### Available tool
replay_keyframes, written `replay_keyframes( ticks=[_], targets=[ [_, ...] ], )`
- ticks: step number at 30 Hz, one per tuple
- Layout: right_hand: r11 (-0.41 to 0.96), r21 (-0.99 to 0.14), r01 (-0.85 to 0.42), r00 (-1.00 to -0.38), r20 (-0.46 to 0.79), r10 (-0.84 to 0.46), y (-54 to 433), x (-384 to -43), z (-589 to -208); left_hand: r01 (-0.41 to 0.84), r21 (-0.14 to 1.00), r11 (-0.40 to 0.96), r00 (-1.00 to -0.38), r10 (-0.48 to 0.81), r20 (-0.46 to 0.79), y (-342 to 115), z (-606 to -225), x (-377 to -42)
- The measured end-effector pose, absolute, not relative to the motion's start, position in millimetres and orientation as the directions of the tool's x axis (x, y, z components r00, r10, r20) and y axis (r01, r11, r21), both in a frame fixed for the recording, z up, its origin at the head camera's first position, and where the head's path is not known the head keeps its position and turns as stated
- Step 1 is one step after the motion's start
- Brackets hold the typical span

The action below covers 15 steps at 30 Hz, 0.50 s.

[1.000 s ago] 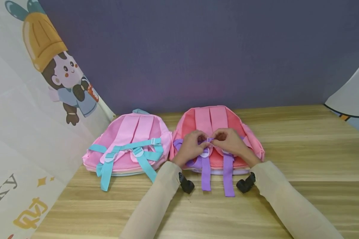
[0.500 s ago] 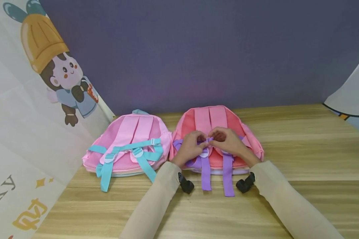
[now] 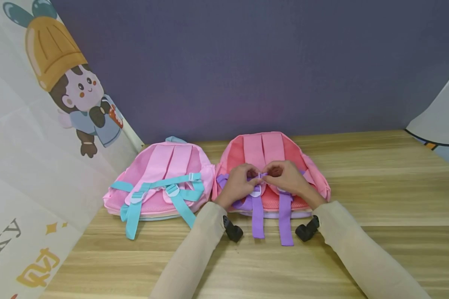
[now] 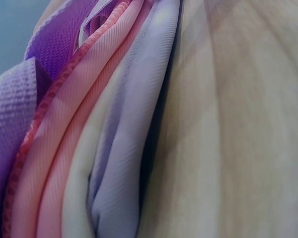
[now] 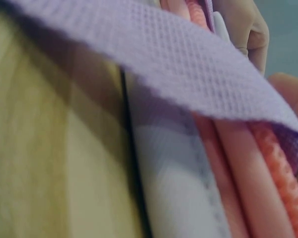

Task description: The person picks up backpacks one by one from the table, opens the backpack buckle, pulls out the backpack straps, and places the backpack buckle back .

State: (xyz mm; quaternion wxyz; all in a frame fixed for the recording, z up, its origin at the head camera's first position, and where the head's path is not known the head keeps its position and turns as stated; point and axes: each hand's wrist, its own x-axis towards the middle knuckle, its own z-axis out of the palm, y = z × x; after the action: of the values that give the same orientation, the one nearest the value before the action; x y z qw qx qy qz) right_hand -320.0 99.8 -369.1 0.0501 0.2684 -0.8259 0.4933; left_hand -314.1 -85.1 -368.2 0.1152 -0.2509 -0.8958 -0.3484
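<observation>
A coral-pink backpack [image 3: 253, 146] lies on the table with its shoulder-strap side up. Over its middle, my left hand [image 3: 237, 185] pinches a thin purple chest strap at a small whitish buckle [image 3: 259, 175]. My right hand [image 3: 289, 178] pinches the same strap just right of the buckle, thumb and index finger meeting there. The fingers partly cover the buckle. Two wider purple straps [image 3: 257, 218] hang from white adjusters over the pack's lower edge. In the right wrist view, a purple strap [image 5: 179, 59] crosses in front of the pack's layered edge.
A light-pink backpack [image 3: 153, 166] with turquoise straps [image 3: 182, 207] lies against the coral one, on its left. The wooden table [image 3: 377, 178] runs back to a dark panel [image 3: 269, 70]. A white printed sheet [image 3: 19, 166] borders the left side.
Both hands keep hold of the purple strap and stay over the coral backpack. The buckle and the right fingertips have shifted very slightly left.
</observation>
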Motion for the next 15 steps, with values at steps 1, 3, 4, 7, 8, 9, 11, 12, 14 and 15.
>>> replay_keyframes(
  ticks=[1,3,4,7,8,9,11,12,14,15],
  targets=[
    [0.372,-0.789,-0.49,-0.854,0.347,-0.388,99.5,-320.3,-369.5,0.525,0.569,0.633,-0.85,0.366,0.378,-85.2,-368.6,-314.2],
    [0.375,-0.79,-0.485,-0.858,0.348,-0.378,99.1,-321.0,-369.9,0.518,0.583,0.626,-0.855,0.361,0.372,-85.2,-368.7,-314.1],
    [0.379,-0.788,-0.485,-0.859,0.35,-0.373,98.9,-321.1,-369.7,0.515,0.591,0.621,-0.857,0.359,0.369,-85.1,-368.7,-314.1],
    [0.383,-0.784,-0.49,-0.859,0.357,-0.367,98.4,-320.2,-368.4,0.505,0.613,0.608,-0.863,0.354,0.359,-84.8,-368.5,-314.0],
    [0.385,-0.781,-0.491,-0.858,0.36,-0.366,98.5,-319.9,-367.9,0.502,0.618,0.606,-0.865,0.353,0.356,-84.6,-368.3,-313.9],
    [0.387,-0.779,-0.494,-0.858,0.361,-0.366,98.5,-319.6,-367.4,0.499,0.62,0.606,-0.867,0.351,0.354,-84.5,-368.2,-313.9],
    [0.388,-0.779,-0.493,-0.858,0.36,-0.366,98.5,-319.3,-366.7,0.496,0.62,0.608,-0.869,0.35,0.351,-84.3,-367.8,-313.6],
    [0.39,-0.779,-0.491,-0.859,0.359,-0.365,98.6,-319.2,-366.5,0.494,0.621,0.609,-0.87,0.349,0.35,-84.1,-367.5,-313.4],
    [0.393,-0.778,-0.49,-0.86,0.357,-0.364,98.6,-319.1,-366.1,0.492,0.621,0.61,-0.871,0.349,0.347,-83.9,-366.9,-313.0],
    [0.394,-0.778,-0.49,-0.86,0.357,-0.364,98.6,-319.0,-366.1,0.492,0.621,0.61,-0.871,0.35,0.346,-83.8,-366.7,-312.8]
  ],
)
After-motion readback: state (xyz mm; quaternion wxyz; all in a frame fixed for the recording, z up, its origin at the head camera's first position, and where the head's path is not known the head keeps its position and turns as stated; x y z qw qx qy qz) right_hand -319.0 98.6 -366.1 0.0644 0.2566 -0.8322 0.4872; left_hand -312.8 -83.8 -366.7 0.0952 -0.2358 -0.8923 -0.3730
